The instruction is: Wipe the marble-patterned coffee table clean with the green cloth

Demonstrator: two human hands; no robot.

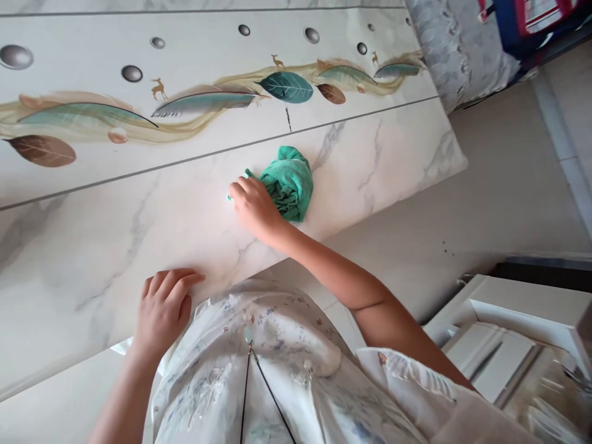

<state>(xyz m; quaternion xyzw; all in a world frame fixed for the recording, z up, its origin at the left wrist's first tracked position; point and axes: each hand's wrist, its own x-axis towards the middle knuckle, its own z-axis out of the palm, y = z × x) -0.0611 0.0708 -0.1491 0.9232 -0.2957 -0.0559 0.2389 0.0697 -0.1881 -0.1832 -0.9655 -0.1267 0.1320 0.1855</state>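
A crumpled green cloth (291, 185) lies bunched on the white marble-patterned tabletop (185, 209). My right hand (254, 206) is closed on the cloth's left side, with a bit of it poking out past the fingers. Most of the bunched part spreads to the right of the hand. Near the table's front edge, my left hand (165, 302) rests on the tabletop, its fingers laid on the surface and holding nothing. My body, in a pale floral top, is close against that edge.
The table's far part bears printed feathers, leaves and small deer. At the upper right are a grey patterned cloth (467, 49) and a dark blue and red item (531, 24). A white cabinet (527, 302) stands on the floor at the lower right.
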